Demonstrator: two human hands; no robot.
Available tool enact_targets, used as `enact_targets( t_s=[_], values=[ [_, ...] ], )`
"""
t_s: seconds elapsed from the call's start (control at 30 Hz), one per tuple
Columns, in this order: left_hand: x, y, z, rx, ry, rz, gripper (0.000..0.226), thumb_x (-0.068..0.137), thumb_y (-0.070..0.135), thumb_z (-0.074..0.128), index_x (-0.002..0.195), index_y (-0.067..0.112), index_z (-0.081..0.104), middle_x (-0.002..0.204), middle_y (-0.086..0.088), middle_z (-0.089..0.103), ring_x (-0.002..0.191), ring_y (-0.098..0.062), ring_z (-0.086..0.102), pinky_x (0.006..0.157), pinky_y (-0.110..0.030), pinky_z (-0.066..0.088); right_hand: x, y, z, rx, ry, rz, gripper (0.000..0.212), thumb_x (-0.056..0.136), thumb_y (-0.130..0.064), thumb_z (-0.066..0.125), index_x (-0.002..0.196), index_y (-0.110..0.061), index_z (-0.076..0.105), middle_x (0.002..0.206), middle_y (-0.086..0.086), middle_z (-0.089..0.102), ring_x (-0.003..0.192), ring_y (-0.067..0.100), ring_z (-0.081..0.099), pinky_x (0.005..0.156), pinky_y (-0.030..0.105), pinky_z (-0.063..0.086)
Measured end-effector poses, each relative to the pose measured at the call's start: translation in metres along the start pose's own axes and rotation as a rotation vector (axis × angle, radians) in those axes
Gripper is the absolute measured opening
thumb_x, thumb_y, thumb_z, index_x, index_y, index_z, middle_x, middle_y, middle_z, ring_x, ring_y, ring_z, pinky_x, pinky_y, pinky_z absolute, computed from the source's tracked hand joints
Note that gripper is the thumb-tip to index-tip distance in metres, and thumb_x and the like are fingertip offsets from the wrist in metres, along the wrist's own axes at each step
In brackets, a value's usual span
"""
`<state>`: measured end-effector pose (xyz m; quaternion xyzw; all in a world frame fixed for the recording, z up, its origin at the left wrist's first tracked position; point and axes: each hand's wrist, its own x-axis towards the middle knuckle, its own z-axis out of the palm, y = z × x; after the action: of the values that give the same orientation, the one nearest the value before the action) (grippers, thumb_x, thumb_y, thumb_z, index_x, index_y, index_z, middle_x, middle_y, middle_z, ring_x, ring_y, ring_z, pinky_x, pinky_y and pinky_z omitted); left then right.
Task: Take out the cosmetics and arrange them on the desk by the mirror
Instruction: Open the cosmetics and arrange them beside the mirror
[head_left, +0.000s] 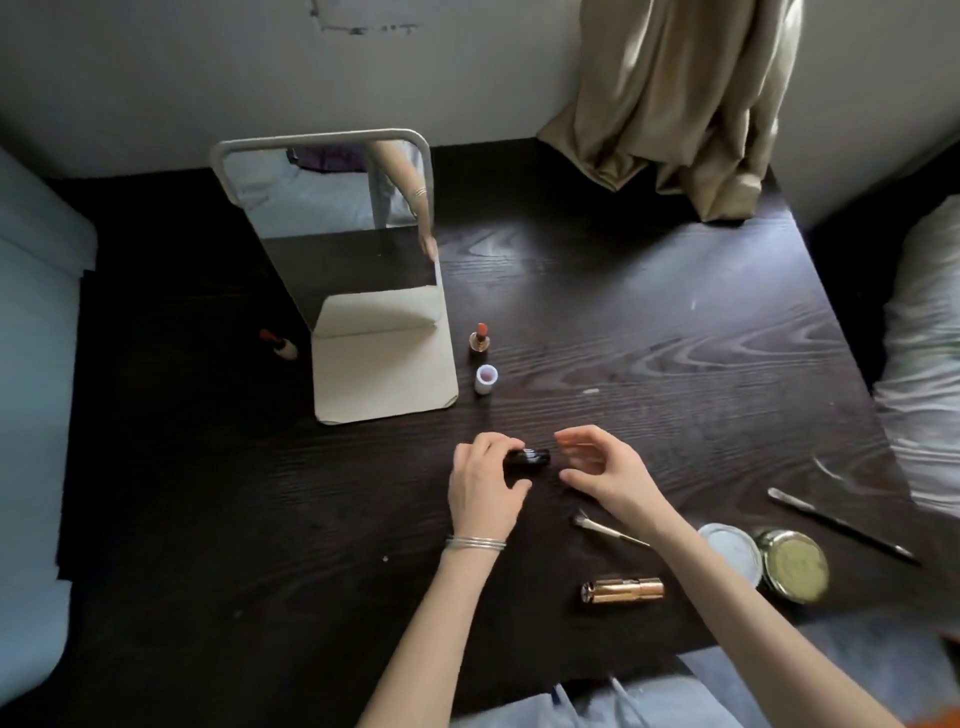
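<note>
Dark wood desk (649, 322); white-framed mirror (343, 234) standing far-left, tilted back on its base. Uncapped orange-red lipstick (480, 338) standing upright just right of the base, small white jar (487, 379) sitting just nearer. Black glossy tube (527, 458) lying sideways at centre. Near-right: small makeup brush (608, 529), gold tube (622, 591) lying flat, round white lid (727, 551) touching gold tin (792, 564), long dark-handled tool (841, 525) lying diagonally.

Beige curtain (670, 98) bunched on the far corner.
</note>
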<state>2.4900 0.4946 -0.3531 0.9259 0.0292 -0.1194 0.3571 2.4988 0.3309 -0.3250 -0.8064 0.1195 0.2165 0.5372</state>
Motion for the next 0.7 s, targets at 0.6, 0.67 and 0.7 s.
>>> enact_targets(
  t_s=[0.6,0.67,0.7],
  values=[
    [-0.011,0.006,-0.067,-0.631,0.279,-0.147,0.037,0.068,-0.001,0.078,0.088,0.027,0.063,0.087,0.008,0.070,0.080,-0.003,0.067,0.077,-0.016,0.051,0.006,-0.059,0.038,0.147,-0.233,-0.104,0.029,0.082,-0.001,0.066,0.106,-0.016,0.066,0.104,0.000,0.070,0.099,0.006,0.066,0.087,0.018,0.050],
    [-0.014,-0.006,-0.082,-0.637,0.313,-0.169,0.037,0.068,0.000,0.078,0.086,0.028,0.062,0.086,0.009,0.070,0.078,-0.003,0.067,0.077,-0.019,0.052,0.007,-0.070,0.056,0.162,-0.272,-0.106,0.027,0.083,-0.001,0.065,0.106,-0.014,0.066,0.104,0.000,0.071,0.099,0.008,0.066,0.087,0.020,0.051],
    [-0.016,-0.013,-0.090,-0.641,0.329,-0.184,0.036,0.068,0.001,0.079,0.085,0.027,0.062,0.085,0.009,0.070,0.078,-0.003,0.067,0.077,-0.020,0.053,0.008,-0.076,0.066,0.167,-0.292,-0.107,0.026,0.083,-0.001,0.064,0.106,-0.014,0.067,0.104,0.000,0.071,0.099,0.008,0.066,0.086,0.021,0.052]
  ],
)
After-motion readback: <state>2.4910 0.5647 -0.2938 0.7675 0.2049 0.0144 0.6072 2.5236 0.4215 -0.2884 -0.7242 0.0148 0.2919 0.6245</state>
